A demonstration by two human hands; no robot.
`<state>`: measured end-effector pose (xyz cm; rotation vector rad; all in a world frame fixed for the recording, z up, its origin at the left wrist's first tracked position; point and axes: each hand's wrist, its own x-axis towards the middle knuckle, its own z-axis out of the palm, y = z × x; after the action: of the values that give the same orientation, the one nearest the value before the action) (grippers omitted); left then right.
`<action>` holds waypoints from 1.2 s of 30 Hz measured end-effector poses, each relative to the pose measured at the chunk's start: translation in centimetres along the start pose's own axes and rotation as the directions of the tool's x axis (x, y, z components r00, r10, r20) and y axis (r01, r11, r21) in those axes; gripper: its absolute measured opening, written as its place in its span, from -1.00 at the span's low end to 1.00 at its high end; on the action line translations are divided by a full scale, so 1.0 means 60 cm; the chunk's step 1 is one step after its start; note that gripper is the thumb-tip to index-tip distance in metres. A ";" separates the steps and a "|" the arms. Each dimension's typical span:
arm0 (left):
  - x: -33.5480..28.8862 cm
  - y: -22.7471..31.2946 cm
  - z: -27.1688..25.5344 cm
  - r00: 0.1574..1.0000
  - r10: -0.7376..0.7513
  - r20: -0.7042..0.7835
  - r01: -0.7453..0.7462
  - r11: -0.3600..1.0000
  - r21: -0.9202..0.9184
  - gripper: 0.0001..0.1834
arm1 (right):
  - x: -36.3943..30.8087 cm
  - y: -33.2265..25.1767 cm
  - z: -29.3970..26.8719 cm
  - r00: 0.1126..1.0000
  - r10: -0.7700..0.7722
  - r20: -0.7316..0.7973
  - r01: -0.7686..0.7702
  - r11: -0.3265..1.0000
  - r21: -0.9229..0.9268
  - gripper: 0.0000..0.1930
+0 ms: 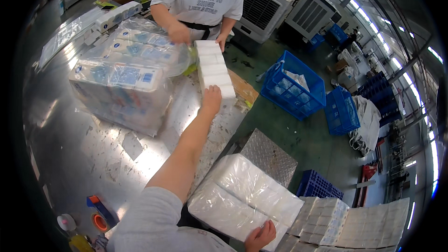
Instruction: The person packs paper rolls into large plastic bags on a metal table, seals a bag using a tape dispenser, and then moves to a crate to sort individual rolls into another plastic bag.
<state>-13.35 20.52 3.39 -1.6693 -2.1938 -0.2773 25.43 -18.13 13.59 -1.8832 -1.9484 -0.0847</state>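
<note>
My left hand [212,101] reaches forward, its fingers curled against the near end of a long white tissue pack [214,67] made of several sections in a row. Across the table, a co-worker's hand [221,42] steadies the far end of that pack. The co-worker's other hand [179,33] is beside a clear plastic bag [179,60]. Close to my body, my right hand [261,237] lies with fingers stretched out on a large white bundle [242,189] in clear film; it grasps nothing.
Bagged tissue packs [119,81] stand on the metal table [93,149], left of my arm. A tape dispenser [101,214] sits at the near left. To the right are blue crates [294,86], a metal tread plate [268,156] and stacked wrapped packs [345,221]. Air coolers [261,9] stand behind.
</note>
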 end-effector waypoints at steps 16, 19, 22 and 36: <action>-0.004 -0.060 -0.082 0.961 0.143 0.235 -0.122 0.987 -0.104 -0.44 | -0.007 0.017 0.018 0.995 -0.050 -0.087 0.052 0.998 0.025 -0.60; -0.061 -0.089 -0.116 0.933 0.249 0.259 -0.208 0.962 -0.176 -0.31 | -0.002 0.021 0.019 0.995 -0.064 -0.075 0.068 0.996 0.056 -0.60; -0.162 -0.117 -0.166 0.891 0.353 0.287 -0.273 0.920 -0.283 -0.36 | 0.010 0.028 0.016 0.998 -0.041 -0.042 0.047 0.987 0.154 -0.61; -0.520 -0.275 -0.291 0.734 -0.223 0.641 0.672 0.105 -0.733 -0.75 | 0.180 -0.348 0.174 0.438 -0.087 0.895 -0.849 0.289 0.443 -0.45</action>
<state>-18.95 -18.19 7.78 -1.3396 -3.1047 -2.0539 2.67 -6.11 12.95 -1.5565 -1.0831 1.9966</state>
